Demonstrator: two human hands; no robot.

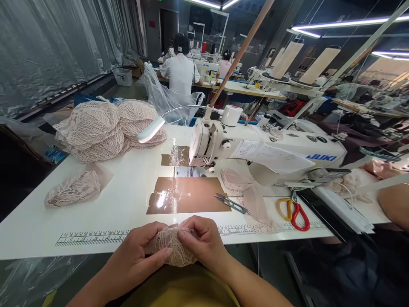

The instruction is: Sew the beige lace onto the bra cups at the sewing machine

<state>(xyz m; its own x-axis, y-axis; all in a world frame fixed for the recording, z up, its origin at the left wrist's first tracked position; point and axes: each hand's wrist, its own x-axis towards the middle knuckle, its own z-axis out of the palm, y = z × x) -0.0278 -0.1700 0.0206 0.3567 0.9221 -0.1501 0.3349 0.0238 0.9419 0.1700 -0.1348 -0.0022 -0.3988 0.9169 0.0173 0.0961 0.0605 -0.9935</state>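
Between my two hands, at the table's front edge, is a bunched piece of beige lace fabric (pixel 175 247). My left hand (pixel 140 249) grips its left side, with the thumb lying across the front. On the right side, my right hand (pixel 204 241) pinches the lace between thumb and fingers. Beyond them stands a white sewing machine (pixel 236 140), its needle area above a metal plate. Thread snips (pixel 230 203) lie to the right of my hands, on the edge of a brown taped sheet (pixel 188 196). A ruler strip (pixel 92 237) runs along the table's front.
A large pile of lace pieces (pixel 99 128) sits at the back left, with a smaller lace piece (pixel 75 187) before it. Scissors with red and yellow handles (pixel 294 212) lie at right, near sheer fabric pieces (pixel 254 202). A lamp (pixel 151 129) reaches over the table. Another person (pixel 180 70) sits ahead.
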